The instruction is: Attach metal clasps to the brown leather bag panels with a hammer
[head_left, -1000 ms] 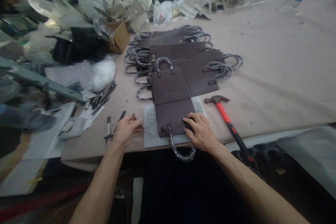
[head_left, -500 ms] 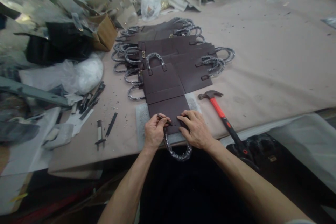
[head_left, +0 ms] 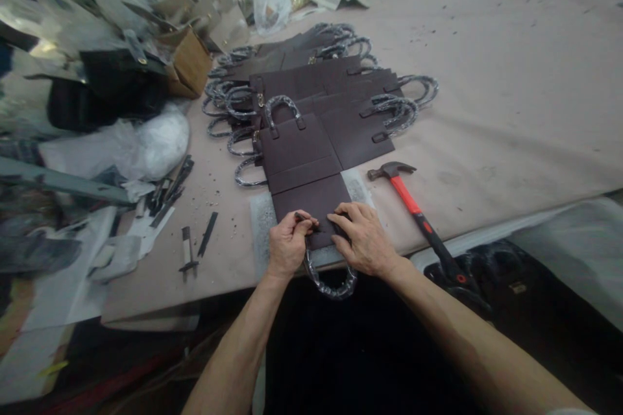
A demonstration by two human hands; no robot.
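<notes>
A flat dark brown bag piece (head_left: 311, 198) lies on a white pad (head_left: 260, 220) at the table's near edge. Its plastic-wrapped handle (head_left: 331, 285) hangs over the edge. My left hand (head_left: 287, 248) is closed on a small metal punch tool (head_left: 304, 218), whose tip rests on the bag near the handle. My right hand (head_left: 363, 240) presses down on the same bag beside it, fingers curled flat on the leather. Behind lies a row of several more brown bag pieces (head_left: 321, 87) with wrapped handles.
A red-handled hammer (head_left: 413, 207) lies right of my right hand. Small tools (head_left: 187, 248) and blades lie left of the pad. Plastic bags (head_left: 156, 139), a cardboard box (head_left: 189, 65) and black bags crowd the left. Another person stands at the far end.
My left hand moved right from beside the pad onto the bag, bringing the metal tool next to my right hand. The view shifted slightly.
</notes>
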